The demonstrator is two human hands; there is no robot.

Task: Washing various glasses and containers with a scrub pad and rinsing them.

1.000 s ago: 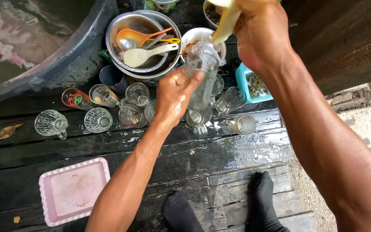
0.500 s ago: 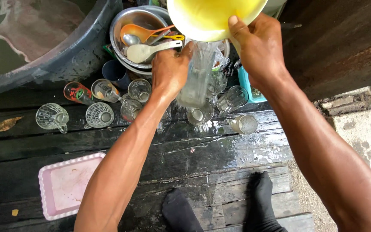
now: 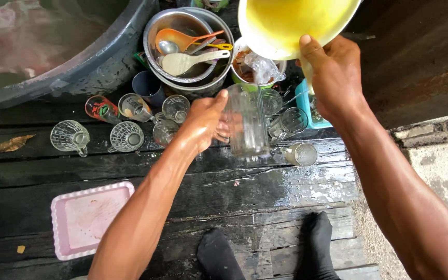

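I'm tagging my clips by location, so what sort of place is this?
Probably an outdoor dishwashing spot. Wet dark planks carry glass mugs and a steel bowl of utensils, beside a large water tub. The left hand holds a glass jug; the right hand holds a yellow dipper.

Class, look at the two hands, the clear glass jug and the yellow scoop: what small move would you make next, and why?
Probably tip the yellow scoop in the right hand so it pours into the clear glass jug. The left hand holds the jug upright by its side over the wet planks, mouth up, and the scoop sits just above and behind it.
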